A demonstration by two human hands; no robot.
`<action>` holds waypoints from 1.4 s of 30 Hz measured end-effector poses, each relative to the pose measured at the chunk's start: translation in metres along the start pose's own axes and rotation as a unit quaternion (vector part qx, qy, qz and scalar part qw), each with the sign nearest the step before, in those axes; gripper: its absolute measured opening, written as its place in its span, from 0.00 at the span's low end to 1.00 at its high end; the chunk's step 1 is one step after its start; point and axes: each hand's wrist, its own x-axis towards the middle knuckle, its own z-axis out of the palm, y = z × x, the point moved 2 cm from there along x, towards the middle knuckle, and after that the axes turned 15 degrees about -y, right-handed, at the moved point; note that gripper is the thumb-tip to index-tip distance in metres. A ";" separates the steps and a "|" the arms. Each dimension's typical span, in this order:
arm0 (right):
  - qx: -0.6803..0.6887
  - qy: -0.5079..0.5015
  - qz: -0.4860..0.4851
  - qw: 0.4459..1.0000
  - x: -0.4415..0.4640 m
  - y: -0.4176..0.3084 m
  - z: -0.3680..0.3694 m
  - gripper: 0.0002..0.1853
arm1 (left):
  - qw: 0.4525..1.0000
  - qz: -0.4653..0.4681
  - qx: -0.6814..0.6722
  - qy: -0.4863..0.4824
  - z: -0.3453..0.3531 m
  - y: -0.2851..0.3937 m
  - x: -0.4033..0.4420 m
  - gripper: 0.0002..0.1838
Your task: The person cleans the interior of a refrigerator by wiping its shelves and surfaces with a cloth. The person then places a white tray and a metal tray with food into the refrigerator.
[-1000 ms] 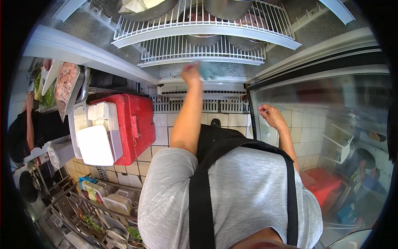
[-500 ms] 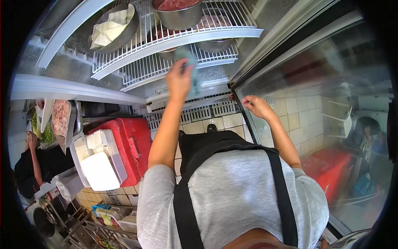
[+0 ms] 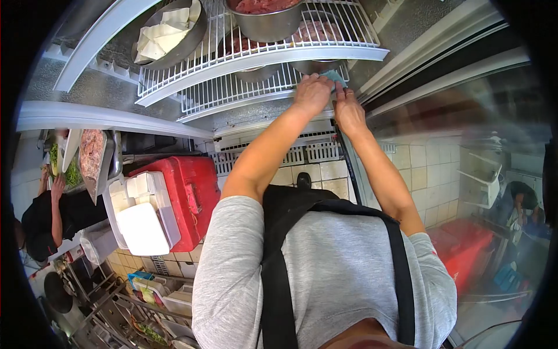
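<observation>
A blue-green cloth [image 3: 334, 77] is at the front right corner of the lower wire shelf [image 3: 203, 100] in a fridge. My left hand [image 3: 314, 94] has its fingers bent and closed on the cloth's left side. My right hand [image 3: 350, 113] meets the cloth from the right, beside the door frame, its fingers drawn together at the cloth's edge. Part of the cloth is hidden behind both hands. Just above them runs the front edge of the upper wire shelf [image 3: 261, 63].
On the upper shelf stand a metal pot of red minced meat [image 3: 264, 24] and a round pan [image 3: 197, 35] with white sheets. The glass door [image 3: 442, 134] is at right. A red cooler [image 3: 195, 200] and a tub of white containers [image 3: 168, 218] sit at left, near a co-worker [image 3: 43, 227].
My left hand has moved right with the cloth, to the shelf's right corner. My right hand has moved up from the door edge to join it. The view has shifted slightly.
</observation>
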 end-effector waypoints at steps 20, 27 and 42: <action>0.097 0.021 -0.025 0.995 0.003 0.017 -0.002 0.26 | 0.978 0.004 -0.048 -0.205 -0.032 -0.082 -0.047 0.17; 0.049 0.034 -0.033 0.998 0.006 0.019 0.001 0.26 | 0.971 -0.084 0.101 -0.198 -0.054 -0.139 -0.121 0.16; -0.046 -0.053 0.020 0.997 0.023 0.033 0.012 0.25 | 0.914 -0.278 0.161 -0.248 -0.108 -0.188 -0.240 0.13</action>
